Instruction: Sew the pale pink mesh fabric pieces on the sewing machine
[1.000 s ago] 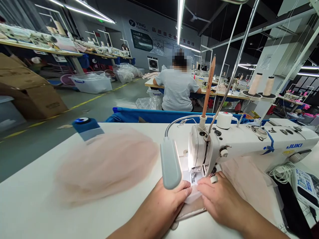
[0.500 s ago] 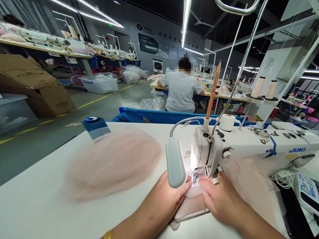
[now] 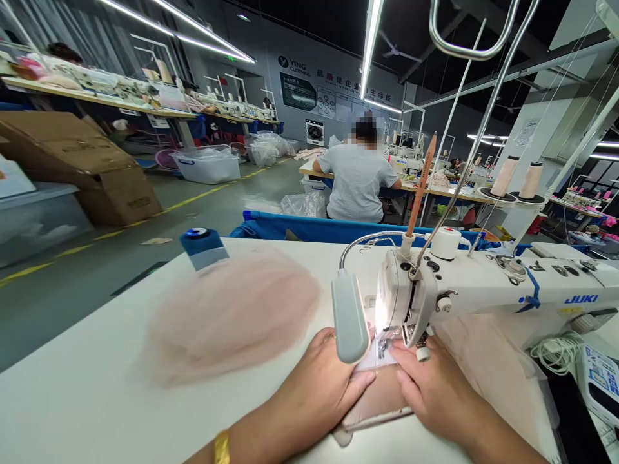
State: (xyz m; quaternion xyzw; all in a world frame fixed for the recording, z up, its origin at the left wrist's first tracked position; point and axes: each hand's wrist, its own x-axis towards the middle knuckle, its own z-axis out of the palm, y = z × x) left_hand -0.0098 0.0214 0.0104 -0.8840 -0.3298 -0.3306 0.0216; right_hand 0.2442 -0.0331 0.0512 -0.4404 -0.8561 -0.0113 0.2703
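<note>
Flanking presser foot [image 3: 383,348], palms down | left hand [image 3: 322,380]: thumb splayed, fingers part-hidden | right hand [image 3: 438,386]: fingers extended | hold: cannot tell

- Tabletop [image 3: 87,412]: white, smooth, extending beyond the lower frame edge.
- Left: sheer pale-pink fabric [image 3: 236,322], spread in a loose, rounded heap.
- Far left corner: blue thread cone [image 3: 199,241], beside the heap.
- Right: white sewing machine [image 3: 474,283]; more pink fabric [image 3: 488,367] lies below its arm.
- Far right: black flat object [image 3: 568,406], near a white box-shaped device [image 3: 599,380].
</note>
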